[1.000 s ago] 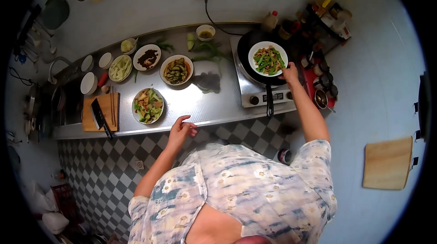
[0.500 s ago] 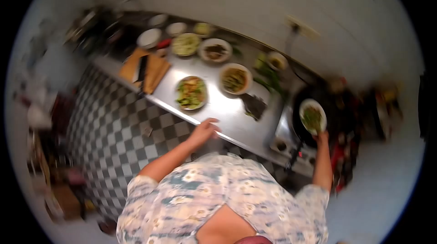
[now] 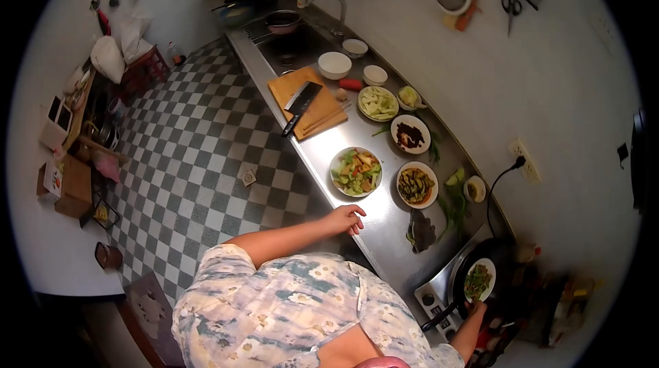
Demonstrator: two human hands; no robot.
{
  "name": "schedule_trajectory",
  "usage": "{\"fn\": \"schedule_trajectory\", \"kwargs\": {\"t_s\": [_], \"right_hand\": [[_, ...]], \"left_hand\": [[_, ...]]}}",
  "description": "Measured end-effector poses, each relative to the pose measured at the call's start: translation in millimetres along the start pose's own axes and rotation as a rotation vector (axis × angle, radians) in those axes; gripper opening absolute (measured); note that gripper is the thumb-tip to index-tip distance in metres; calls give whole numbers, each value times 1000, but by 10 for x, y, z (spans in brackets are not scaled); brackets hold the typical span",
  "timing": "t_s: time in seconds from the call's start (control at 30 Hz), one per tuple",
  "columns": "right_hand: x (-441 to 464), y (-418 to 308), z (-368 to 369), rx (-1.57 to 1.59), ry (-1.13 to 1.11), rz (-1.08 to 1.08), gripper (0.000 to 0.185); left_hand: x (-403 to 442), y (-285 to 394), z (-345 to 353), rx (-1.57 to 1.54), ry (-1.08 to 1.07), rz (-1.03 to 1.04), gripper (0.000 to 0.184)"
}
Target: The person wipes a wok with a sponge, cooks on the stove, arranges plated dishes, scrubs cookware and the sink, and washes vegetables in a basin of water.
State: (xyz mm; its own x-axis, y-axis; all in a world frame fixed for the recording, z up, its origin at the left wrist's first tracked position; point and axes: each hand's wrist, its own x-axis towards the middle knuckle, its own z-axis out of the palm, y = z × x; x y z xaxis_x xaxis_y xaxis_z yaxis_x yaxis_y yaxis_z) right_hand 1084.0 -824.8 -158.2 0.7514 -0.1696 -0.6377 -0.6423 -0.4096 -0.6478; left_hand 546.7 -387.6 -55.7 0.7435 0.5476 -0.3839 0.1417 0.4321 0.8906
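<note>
My right hand grips the near rim of a white plate of chopped green food with reddish bits. That plate is over the black wok on the stove at the lower right. Loosely bent fingers, with nothing in them, show on my left hand at the counter's front edge. Closest to it is a plate of mixed stir-fried vegetables. Beyond stands a bowl of browned sliced vegetables, with a dark flat item lying nearby.
A cleaver and chopsticks lie on a wooden cutting board. White bowls, a plate of pale cut vegetables and green leaves line the wall side. The sink is farther back. A black cord hangs from the wall socket.
My view has swung, so the counter now runs diagonally and the sink shows. The plate stays in my right hand over the wok. My left hand remains near the counter edge.
</note>
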Motion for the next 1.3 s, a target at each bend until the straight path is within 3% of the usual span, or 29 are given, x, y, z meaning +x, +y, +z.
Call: {"fn": "schedule_trajectory", "kwargs": {"t_s": [0.17, 0.43, 0.73, 1.0, 1.13, 1.23, 1.27, 1.3], "right_hand": [[-209, -127, 87, 60, 5, -29, 21], [-819, -244, 422, 80, 185, -136, 20], [-1149, -145, 319, 101, 341, -262, 19], [-2272, -418, 362, 101, 571, -467, 20], [-2995, -491, 853, 162, 382, -573, 21], [-3251, -337, 1435, 232, 29, -688, 23], [-3098, -258, 1663, 360, -197, -681, 21], [-3402, -225, 1935, 333, -235, -612, 21]], "left_hand": [[-204, 129, -653, 60, 1, 23, 27], [-464, 136, -1727, 53, 212, 3, 26], [-432, 149, -1596, -34, 270, -3, 26], [-390, 46, -1710, -72, 188, 15, 26], [-579, 26, -2075, -103, 210, 16, 27], [-805, -13, -2437, -141, 229, 18, 26], [-898, -21, -2571, -164, 243, 12, 26], [-990, -17, -2705, -180, 253, 4, 25]]}}
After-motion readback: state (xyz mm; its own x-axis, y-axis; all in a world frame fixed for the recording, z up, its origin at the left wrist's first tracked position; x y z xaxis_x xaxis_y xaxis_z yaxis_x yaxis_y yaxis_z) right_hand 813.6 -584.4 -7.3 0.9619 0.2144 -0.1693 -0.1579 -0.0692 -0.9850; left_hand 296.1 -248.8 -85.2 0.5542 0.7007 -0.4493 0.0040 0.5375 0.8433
